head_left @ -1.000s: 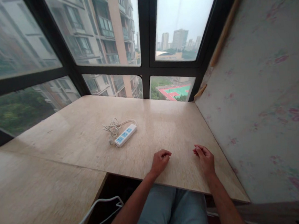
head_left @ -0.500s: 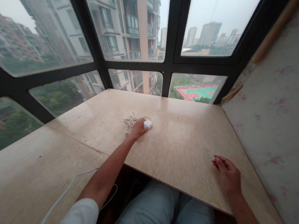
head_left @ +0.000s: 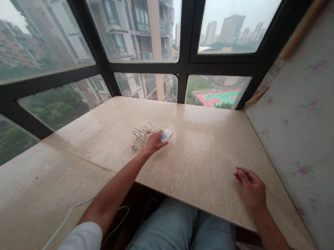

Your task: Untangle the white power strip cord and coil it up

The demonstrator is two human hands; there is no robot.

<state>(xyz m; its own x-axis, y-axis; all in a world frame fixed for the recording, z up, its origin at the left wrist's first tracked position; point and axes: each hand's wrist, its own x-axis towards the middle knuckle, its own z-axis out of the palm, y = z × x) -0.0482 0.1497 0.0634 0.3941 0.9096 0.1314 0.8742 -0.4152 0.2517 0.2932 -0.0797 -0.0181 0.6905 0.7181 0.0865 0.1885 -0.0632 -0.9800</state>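
Note:
A white power strip (head_left: 167, 134) with blue sockets lies on the beige desk (head_left: 204, 156), its coiled white cord (head_left: 141, 134) bunched at its left end. My left hand (head_left: 154, 141) is stretched far forward and closed over the strip, covering most of it. My right hand (head_left: 250, 188) rests near the desk's front right edge, fingers loosely curled with nothing in them.
Black-framed windows (head_left: 182, 58) run along the desk's far side. A flowered wall panel (head_left: 308, 121) bounds the right. A second desk surface (head_left: 34, 197) joins on the left, with a white cable (head_left: 56, 232) running across it. My knees in blue jeans (head_left: 178, 239) are under the desk.
My left hand reached from the near edge out to the power strip and closed over it. My right hand stayed near the front edge. The camera view shifted.

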